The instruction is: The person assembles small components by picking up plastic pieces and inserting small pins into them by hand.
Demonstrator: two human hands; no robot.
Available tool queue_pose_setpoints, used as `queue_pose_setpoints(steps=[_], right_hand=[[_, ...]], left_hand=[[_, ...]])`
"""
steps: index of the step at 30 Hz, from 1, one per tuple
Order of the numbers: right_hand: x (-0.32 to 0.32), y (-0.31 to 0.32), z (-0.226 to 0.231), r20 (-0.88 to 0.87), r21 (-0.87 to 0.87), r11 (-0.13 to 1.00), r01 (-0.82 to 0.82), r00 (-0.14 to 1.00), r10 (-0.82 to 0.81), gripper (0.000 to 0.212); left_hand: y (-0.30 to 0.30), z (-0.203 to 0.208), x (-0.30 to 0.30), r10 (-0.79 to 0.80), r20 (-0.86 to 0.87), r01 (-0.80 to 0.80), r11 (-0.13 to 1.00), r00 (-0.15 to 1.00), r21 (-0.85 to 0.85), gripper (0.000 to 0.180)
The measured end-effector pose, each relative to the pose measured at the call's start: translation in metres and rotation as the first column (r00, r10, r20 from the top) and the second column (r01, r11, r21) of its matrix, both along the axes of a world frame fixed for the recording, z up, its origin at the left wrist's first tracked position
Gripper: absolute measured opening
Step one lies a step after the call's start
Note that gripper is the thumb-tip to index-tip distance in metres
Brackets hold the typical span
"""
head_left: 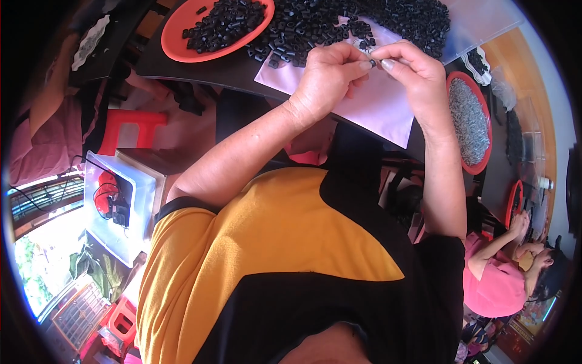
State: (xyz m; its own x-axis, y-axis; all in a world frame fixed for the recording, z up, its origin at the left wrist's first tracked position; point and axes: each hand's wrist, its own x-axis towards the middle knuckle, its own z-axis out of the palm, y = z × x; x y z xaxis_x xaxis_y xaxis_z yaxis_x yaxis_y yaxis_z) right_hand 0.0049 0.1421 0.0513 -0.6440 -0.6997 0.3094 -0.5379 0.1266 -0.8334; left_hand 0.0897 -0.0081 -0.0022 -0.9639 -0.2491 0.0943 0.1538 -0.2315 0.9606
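Where the fingertips (365, 65) nearly meet, a tiny dark piece (373, 62) shows.

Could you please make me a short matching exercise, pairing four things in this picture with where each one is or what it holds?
Column 1
1. Small dark piece
2. Pale pink cloth
3. Red dish on the person's left
4. Large red dish just beyond the right forearm

Column 2
A. Holds a heap of clear pieces
B. Spread out below the hands
C. Holds many black pieces
D. At the fingertips, where the left hand and right hand come together

Right pairs: 1-D, 2-B, 3-C, 4-A
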Motion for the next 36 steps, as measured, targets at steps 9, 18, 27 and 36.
queue_pose_setpoints(steps=[9,18,27,36], right_hand=[[-0.012,0.001,0.016,0.048,0.193,0.971,-0.141,0.99,0.134,0.017],[-0.022,-0.008,0.018,0.091,0.256,0.944,-0.207,0.978,0.189,0.014],[-0.002,-0.004,0.008,-0.173,0.089,0.995,-0.034,0.984,0.05,0.015],[-0.008,-0.009,0.02,-0.043,0.241,0.963,-0.119,0.99,0.133,0.016]], left_hand=[[0.001,-0.004,-0.004,-0.001,-0.013,0.0,0.998,1.0,-0.059,0.011],[0.0,-0.001,0.0,0.006,0.006,-0.006,0.999,1.0,-0.037,0.007],[-0.001,-0.002,-0.001,0.006,-0.013,-0.005,0.998,1.0,0.058,0.008],[0.0,0.0,0.002,-0.01,0.01,0.01,1.0,1.0,-0.005,0.007]])
